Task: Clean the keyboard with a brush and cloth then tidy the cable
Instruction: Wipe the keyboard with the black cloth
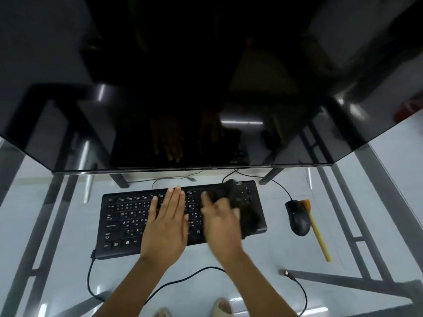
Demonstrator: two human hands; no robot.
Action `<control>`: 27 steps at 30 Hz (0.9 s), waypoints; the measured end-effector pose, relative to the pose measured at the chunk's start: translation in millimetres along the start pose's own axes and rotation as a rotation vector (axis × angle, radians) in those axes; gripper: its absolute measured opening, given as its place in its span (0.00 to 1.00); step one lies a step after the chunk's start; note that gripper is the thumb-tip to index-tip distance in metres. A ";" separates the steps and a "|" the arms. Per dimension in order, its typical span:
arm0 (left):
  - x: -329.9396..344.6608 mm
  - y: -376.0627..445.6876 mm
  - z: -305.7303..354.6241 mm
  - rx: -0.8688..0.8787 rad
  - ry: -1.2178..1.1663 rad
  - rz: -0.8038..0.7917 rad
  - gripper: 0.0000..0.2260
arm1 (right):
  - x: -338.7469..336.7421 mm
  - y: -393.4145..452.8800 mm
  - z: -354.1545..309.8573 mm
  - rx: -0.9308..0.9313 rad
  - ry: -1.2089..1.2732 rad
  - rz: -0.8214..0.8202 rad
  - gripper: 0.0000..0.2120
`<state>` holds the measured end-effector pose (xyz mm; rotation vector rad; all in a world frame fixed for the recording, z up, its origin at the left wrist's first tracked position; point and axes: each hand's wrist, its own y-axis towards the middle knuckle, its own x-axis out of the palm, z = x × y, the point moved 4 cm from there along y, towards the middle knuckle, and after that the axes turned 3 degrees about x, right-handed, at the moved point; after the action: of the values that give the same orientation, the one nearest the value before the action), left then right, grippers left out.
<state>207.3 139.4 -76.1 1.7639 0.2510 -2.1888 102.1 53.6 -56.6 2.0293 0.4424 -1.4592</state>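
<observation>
Left hand (168,221) lay flat, fingers together, steadying the keyboard (128,221) on the glass desk (57,225), while right hand (220,221), blurred, gripped a dark cloth (246,210) over the right-side keys; best to wipe in light, even strokes, brush (317,231) lying idle beside the mouse (297,219).

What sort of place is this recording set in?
Probably a home or office computer desk: a glass-topped table carries a black keyboard, a mouse and a large dark monitor.
</observation>
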 end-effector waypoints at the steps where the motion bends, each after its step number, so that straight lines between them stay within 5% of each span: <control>1: 0.9 -0.1 -0.1 0.006 0.001 0.001 0.25 | 0.8 -7.4 -9.5 -0.102 0.020 -0.026 0.19; 3: 1.7 -1.2 -2.3 0.013 0.003 0.000 0.25 | -1.5 -8.0 4.7 -0.162 0.040 -0.027 0.18; 9: 2.5 -0.7 -2.3 0.010 0.014 -0.007 0.25 | -15.6 11.2 93.0 0.299 0.041 0.047 0.15; 11: 2.5 -0.8 -1.9 0.006 0.016 0.002 0.25 | -14.1 3.6 67.6 0.240 0.054 0.035 0.16; 16: 1.0 1.0 0.6 0.024 0.005 0.010 0.25 | -10.5 -31.6 22.9 -0.261 0.041 -0.033 0.19; 22: 1.1 -0.9 -1.3 0.016 0.040 -0.001 0.25 | -23.6 -7.9 102.4 0.189 0.074 0.050 0.16; 24: 1.4 -0.8 -0.3 0.016 0.034 0.006 0.25 | -18.9 -10.9 70.0 0.121 0.050 0.051 0.18; 27: 0.9 0.7 0.9 0.025 0.020 0.005 0.25 | -6.2 -20.0 12.3 -0.237 0.015 -0.027 0.18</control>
<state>206.5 138.3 -76.7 1.7983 0.2249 -2.1811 79.2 61.6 -59.0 1.8538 0.6206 -1.3396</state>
